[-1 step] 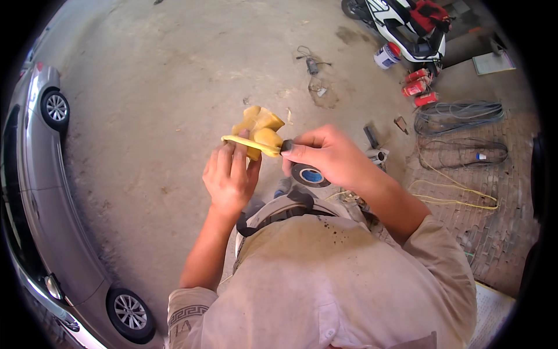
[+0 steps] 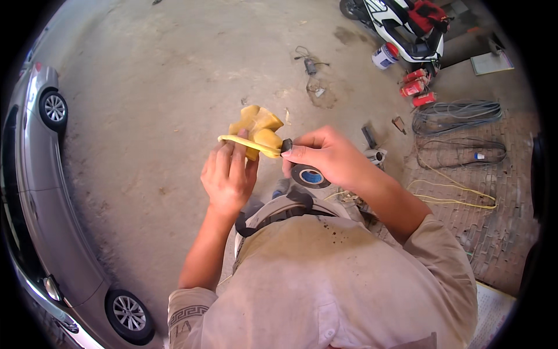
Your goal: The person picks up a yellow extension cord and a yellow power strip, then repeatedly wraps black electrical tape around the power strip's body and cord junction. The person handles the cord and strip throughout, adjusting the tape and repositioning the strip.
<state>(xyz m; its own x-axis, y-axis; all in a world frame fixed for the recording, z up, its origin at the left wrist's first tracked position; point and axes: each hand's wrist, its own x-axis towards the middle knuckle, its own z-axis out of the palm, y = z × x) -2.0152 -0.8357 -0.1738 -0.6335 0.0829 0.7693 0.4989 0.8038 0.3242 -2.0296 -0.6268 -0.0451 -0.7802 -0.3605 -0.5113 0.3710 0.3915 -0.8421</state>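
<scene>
In front of my body, my left hand [image 2: 229, 174] is closed around a yellow, lobed, crumpled-looking piece [image 2: 253, 120], whose exact kind I cannot make out. A paler yellow strip [image 2: 247, 143] runs across it, over my left fingers. The fingers of my right hand [image 2: 325, 154] pinch a short black piece of tape [image 2: 286, 146] at the right end of the yellow piece. Just below that hand is a roll of black tape [image 2: 297, 175] with a blue core; my right palm and some fingers are hidden.
A grey car [image 2: 49, 192] stands along the left. At the far right are a white scooter [image 2: 401, 35], a white bucket [image 2: 385, 56], red cylinders [image 2: 412, 88] and coiled cables [image 2: 459, 116]. A black adapter with a cord [image 2: 310, 67] lies on the floor ahead.
</scene>
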